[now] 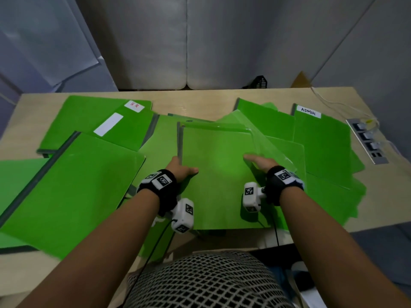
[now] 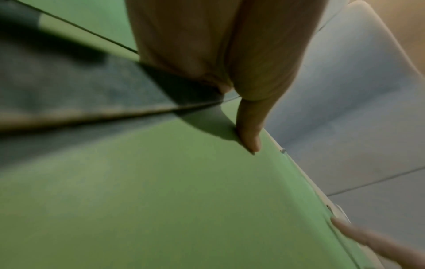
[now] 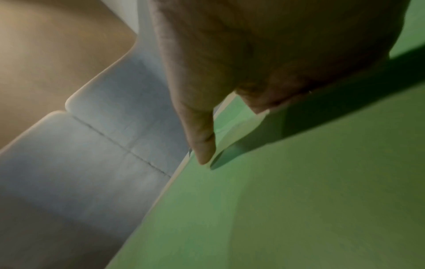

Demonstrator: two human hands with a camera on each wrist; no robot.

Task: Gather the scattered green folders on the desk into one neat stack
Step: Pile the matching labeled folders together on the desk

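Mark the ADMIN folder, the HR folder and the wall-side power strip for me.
ADMIN folder (image 1: 322,138), head view, on its bare green cover below the label.
HR folder (image 1: 89,116), head view, on the green cover left of its label.
Power strip (image 1: 367,141), head view, on its grey body.

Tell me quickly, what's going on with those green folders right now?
Both hands, left hand and right hand, grip the centre folder by its side edges. Other green folders lie scattered, unstacked. Nothing blocking.

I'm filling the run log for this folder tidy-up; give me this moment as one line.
phase: gathering | left hand: grips centre folder left edge | right hand: grips its right edge | other folders: scattered | stack: not formed
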